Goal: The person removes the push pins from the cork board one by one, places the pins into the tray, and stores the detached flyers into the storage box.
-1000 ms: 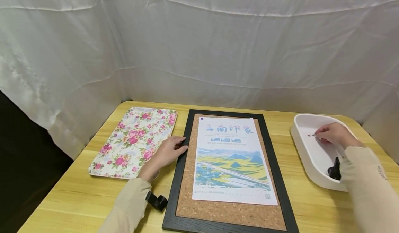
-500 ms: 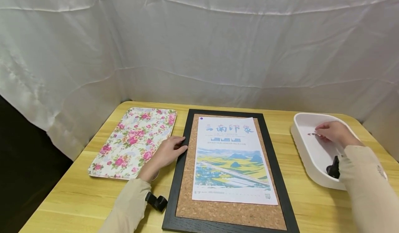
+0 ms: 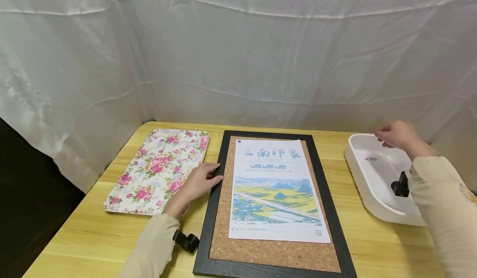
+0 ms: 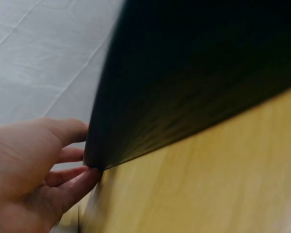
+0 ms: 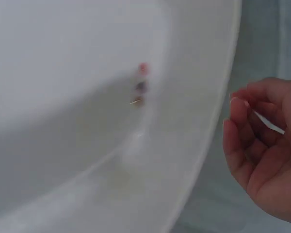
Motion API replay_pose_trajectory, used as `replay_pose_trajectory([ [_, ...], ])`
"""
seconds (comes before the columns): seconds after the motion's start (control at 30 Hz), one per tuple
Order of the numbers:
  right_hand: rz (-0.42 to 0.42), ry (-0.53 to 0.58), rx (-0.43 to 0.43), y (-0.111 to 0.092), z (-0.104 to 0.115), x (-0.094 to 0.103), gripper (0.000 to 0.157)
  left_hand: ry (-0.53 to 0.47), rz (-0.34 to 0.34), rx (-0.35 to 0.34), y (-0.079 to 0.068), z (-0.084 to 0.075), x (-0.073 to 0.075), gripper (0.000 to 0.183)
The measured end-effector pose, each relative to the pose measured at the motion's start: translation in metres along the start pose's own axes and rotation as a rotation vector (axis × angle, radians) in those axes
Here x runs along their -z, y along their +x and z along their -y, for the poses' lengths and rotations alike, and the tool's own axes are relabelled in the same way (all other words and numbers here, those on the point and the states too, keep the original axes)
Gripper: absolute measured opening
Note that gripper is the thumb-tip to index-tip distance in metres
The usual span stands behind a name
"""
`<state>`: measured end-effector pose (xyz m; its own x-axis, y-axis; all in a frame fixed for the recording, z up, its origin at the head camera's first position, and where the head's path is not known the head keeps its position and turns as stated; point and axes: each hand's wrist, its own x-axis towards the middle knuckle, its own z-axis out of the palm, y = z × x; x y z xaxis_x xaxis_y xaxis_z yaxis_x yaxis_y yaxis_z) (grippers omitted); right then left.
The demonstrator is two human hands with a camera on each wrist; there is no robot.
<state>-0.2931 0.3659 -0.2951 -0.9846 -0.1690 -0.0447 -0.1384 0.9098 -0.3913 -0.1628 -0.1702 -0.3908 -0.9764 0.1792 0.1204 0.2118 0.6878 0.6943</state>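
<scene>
My left hand (image 3: 198, 181) rests at the left edge of a black-framed cork board (image 3: 273, 255), thumb and fingertips touching the frame. In the left wrist view the fingertips of the left hand (image 4: 34, 170) meet the dark frame edge (image 4: 99, 162). A printed landscape poster (image 3: 279, 191) lies on the cork, a purple pushpin (image 3: 239, 141) at its upper left corner. My right hand (image 3: 399, 136) is above the far rim of a white tub (image 3: 357, 176), fingers curled and thumb close to them. I cannot tell whether a small thing is pinched there. Several colored pushpins (image 5: 141, 86) lie in the tub.
A flower-patterned tray (image 3: 158, 168) lies left of the board on the wooden table (image 3: 80, 232). A black wrist camera (image 3: 187, 241) is at the left sleeve, another black wrist camera (image 3: 400, 186) at the right one. A pale curtain (image 3: 238, 63) hangs behind.
My right hand has risen out of the tub and moved toward its far rim, away from the pushpins lying there. The left hand keeps its place at the frame.
</scene>
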Motion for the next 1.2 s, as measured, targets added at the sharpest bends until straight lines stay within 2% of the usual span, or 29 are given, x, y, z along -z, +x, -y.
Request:
replay_pose_trajectory([
  [0.23,-0.135,-0.103,0.104,0.007,0.052,0.014,0.038,-0.009,0.002,0.001,0.0,0.001,-0.001,0.046],
  [0.5,-0.177,-0.18,0.26,0.028,0.122,0.011,0.03,0.009,-0.013,0.01,0.0,0.0,0.001,0.046],
  [0.8,-0.12,-0.152,0.361,0.051,0.176,-0.016,0.026,0.007,-0.012,0.029,0.0,-0.003,-0.003,0.049],
  [1.03,-0.027,-0.068,0.358,0.063,0.209,-0.045,0.027,0.004,-0.027,0.041,0.001,-0.009,-0.003,0.048],
  [1.2,0.009,-0.002,0.345,0.07,0.221,-0.072,0.027,-0.003,-0.021,0.037,0.0,-0.012,-0.003,0.048],
])
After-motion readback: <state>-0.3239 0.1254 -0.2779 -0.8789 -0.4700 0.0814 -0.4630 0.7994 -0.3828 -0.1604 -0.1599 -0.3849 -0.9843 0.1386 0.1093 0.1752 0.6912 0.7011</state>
